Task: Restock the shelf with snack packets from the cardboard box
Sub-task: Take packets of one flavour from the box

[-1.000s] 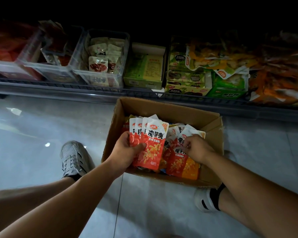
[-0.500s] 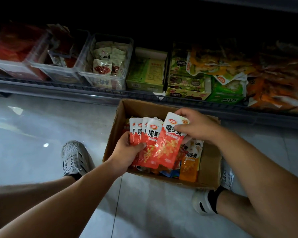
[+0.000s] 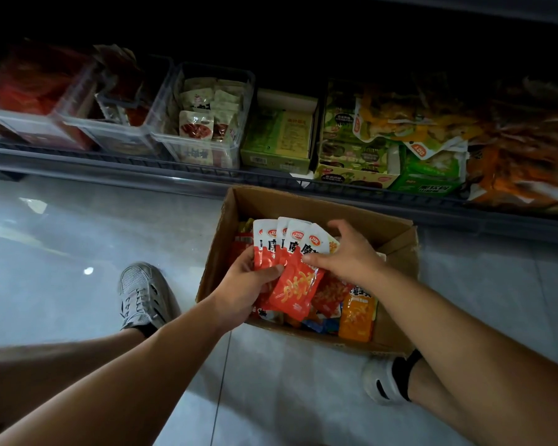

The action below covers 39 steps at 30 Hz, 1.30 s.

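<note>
While the left hand (image 3: 243, 284) fans red snack packets (image 3: 297, 284), grip tight, the right hand (image 3: 351, 256) pinches the front one: likely light, slick, floppy, so hold mid-body, not corners.

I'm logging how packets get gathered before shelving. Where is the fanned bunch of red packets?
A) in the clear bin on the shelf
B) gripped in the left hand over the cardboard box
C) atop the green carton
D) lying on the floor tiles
B: the left hand grips the fan of red packets above the open cardboard box, and the right hand pinches the frontmost one.
</note>
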Available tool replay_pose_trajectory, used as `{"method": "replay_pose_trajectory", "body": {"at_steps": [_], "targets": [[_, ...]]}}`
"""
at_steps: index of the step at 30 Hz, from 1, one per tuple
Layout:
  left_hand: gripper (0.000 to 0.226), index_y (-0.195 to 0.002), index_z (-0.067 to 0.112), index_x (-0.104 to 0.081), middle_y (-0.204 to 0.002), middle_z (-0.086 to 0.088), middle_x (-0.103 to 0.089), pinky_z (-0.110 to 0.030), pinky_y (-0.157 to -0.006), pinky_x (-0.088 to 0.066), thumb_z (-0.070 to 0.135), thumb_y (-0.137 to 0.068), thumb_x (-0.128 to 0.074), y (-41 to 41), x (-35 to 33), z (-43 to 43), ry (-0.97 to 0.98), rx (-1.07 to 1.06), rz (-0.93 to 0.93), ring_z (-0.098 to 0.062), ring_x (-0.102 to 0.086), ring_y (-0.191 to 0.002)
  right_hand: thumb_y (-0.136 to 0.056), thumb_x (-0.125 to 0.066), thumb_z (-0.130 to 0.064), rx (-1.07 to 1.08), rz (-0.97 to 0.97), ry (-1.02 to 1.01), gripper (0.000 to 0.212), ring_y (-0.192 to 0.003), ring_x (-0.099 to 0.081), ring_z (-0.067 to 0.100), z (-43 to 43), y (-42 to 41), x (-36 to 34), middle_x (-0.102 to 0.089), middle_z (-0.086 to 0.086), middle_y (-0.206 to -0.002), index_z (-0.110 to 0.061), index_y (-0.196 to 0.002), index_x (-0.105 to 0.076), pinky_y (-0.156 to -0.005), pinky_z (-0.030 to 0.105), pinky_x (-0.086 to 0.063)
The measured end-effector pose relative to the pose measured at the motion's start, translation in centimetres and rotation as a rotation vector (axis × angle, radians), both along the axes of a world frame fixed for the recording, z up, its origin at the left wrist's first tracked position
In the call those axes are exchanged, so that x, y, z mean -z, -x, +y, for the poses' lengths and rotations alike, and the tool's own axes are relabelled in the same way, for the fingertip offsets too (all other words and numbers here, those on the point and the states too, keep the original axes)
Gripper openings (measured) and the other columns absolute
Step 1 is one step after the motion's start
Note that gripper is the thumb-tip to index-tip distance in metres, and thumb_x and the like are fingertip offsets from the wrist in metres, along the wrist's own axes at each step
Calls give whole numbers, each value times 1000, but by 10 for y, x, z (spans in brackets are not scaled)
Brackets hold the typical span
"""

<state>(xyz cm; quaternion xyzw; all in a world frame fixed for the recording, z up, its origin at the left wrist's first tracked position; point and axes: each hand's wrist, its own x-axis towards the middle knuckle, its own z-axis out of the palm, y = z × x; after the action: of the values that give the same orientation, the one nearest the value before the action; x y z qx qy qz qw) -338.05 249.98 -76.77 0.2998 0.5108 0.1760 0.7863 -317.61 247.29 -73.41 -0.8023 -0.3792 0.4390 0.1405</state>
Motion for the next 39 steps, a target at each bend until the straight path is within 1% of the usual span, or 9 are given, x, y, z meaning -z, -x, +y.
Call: {"method": "replay_pose_trajectory", "body": {"at_steps": [3, 9, 12, 15, 17, 22, 29, 36, 39], "targets": [[46, -134, 25, -58, -121, -4, -74, -48, -90, -59, 17, -91, -72, -2, -5, 2, 25, 5, -38, -26, -74, -108, -76, -87, -23, 76, 229, -36, 70, -102, -66, 20, -3, 8, -1, -57, 2, -128, -24, -133, -47, -68, 40, -64], [73, -133, 30, -54, -119, 4, -73, -50, -98, -57, 23, -69, -90, -2, -5, 1, -91, 125, 134, -19, -73, -108, -77, -85, -31, 19, 202, -109, 63, -81, -74, 17, -2, 12, 4, -62, -6, -116, -27, -129, -50, -62, 38, -64], [66, -134, 30, -54, -120, 6, -72, -52, -99, -56, 18, -78, -87, -2, -3, 1, -113, 98, 197, -19, -70, -110, -90, -70, -38, 160, 311, -154, 41, -86, -74, 18, -1, 2, 11, -66, -1, -113, -24, -125, -54, -67, 41, -64], [62, -133, 29, -55, -120, 6, -72, -52, -98, -56, 17, -80, -86, 1, -1, 2, -133, 69, 220, -19, -70, -110, -101, -54, -34, 161, 33, -163, 27, -90, -68, 17, -9, -29, 36, -66, -3, -115, -24, -126, -57, -73, 37, -60], [63, -134, 29, -54, -121, 6, -71, -50, -97, -57, 19, -81, -85, 4, 2, 2, -140, 63, 229, -18, -70, -109, -102, -52, -28, 19, -158, -11, 33, -104, -64, 20, -22, -48, 58, -62, 2, -127, -22, -134, -54, -80, 34, -55], [59, -133, 29, -53, -118, 9, -72, -33, -79, -60, 20, -82, -84, 8, 6, 2, -153, 41, 216, -13, -72, -102, -93, -68, -27, -119, -245, 176, 65, -140, -38, 31, -47, -56, 101, -39, 11, -152, -20, -150, -38, -114, 44, -38], [62, -135, 26, -53, -121, 5, -73, -47, -94, -59, 20, -82, -84, 10, 7, 2, -138, 62, 226, -17, -73, -107, -88, -74, -35, -106, -372, 87, 76, -140, -30, 32, -52, -54, 103, -39, 10, -150, -22, -152, -34, -113, 42, -35], [64, -137, 25, -52, -122, 4, -72, -49, -95, -59, 20, -82, -84, 11, 9, 3, -142, 66, 246, -18, -73, -108, -85, -79, -18, -18, -244, -89, 40, -99, -58, 16, -51, -52, 101, -63, 9, -120, -13, -122, -68, -84, 24, -44], [63, -137, 25, -52, -121, 4, -72, -46, -92, -60, 19, -82, -83, 10, 9, 3, -140, 68, 245, -18, -73, -107, -81, -82, -27, -104, -259, -42, 45, -118, -53, 23, -51, -53, 102, -57, 5, -125, -19, -123, -67, -94, 30, -46]]}}
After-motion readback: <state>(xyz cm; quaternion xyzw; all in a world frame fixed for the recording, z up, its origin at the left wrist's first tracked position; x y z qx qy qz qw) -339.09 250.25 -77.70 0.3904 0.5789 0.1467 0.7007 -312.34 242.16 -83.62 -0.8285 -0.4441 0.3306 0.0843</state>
